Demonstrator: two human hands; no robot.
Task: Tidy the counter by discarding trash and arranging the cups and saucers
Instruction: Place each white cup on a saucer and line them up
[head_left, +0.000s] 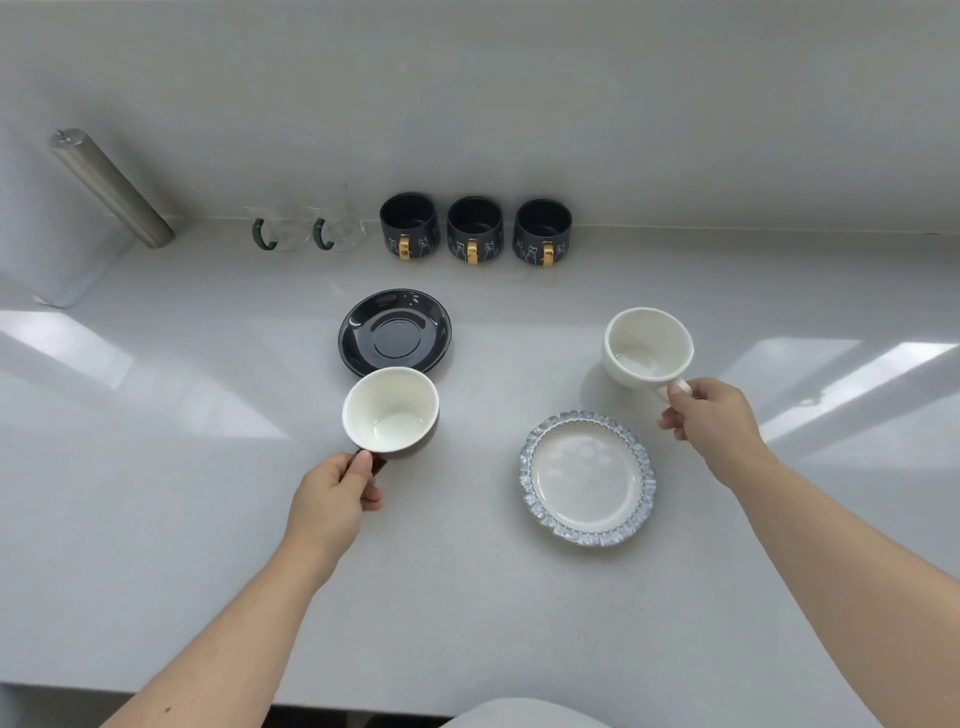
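Observation:
My left hand (332, 491) grips the handle of a dark brown cup (390, 413) with a white inside, held just in front of a glossy black saucer (395, 330) and overlapping its near rim. My right hand (709, 415) pinches the handle of a white cup (648, 345), which is to the right of the black saucer. A white saucer with a frilly blue rim (588, 480) lies empty on the counter, below and left of the white cup.
Three dark mugs with gold handles (475, 228) stand in a row against the back wall. Two clear glass cups with green handles (304, 226) stand to their left. A metal cylinder (111, 189) leans at the far left. The counter's front edge (260, 699) is near me.

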